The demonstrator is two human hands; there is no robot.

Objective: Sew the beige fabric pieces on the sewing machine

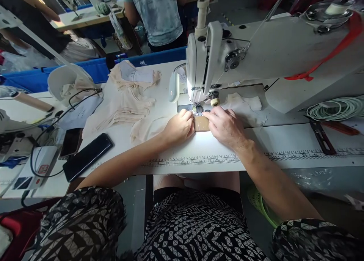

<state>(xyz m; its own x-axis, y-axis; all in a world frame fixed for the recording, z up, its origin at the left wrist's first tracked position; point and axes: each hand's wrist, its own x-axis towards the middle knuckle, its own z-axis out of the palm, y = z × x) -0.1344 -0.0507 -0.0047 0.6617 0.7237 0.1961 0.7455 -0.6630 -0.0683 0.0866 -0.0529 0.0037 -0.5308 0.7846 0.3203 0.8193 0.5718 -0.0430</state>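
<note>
A white bench (284, 137) carries a large sewing machine (273, 48). Layered pale cloth pieces (116, 109) lie on the bench's left half. Below it, the right forearm (273, 185) partly covers a green basket (256, 200), its contents hidden. By the lit needle area, the right hand (226, 126) points its fingers inward; the left hand (181, 125) is curled (whether either grips cloth, I cannot tell). Between them shows a brown patch (201, 124).

Sewing machine (273, 44) looks like smooth painted metal, kinda satiny. Tabletop (204, 145) is smooth with a soft sheen. The stacked cloth pieces (118, 107) are matt and crinkly, the paper slip (136, 74) looks pretty matt too, and that long phone (88, 156) is super glossy.
</note>
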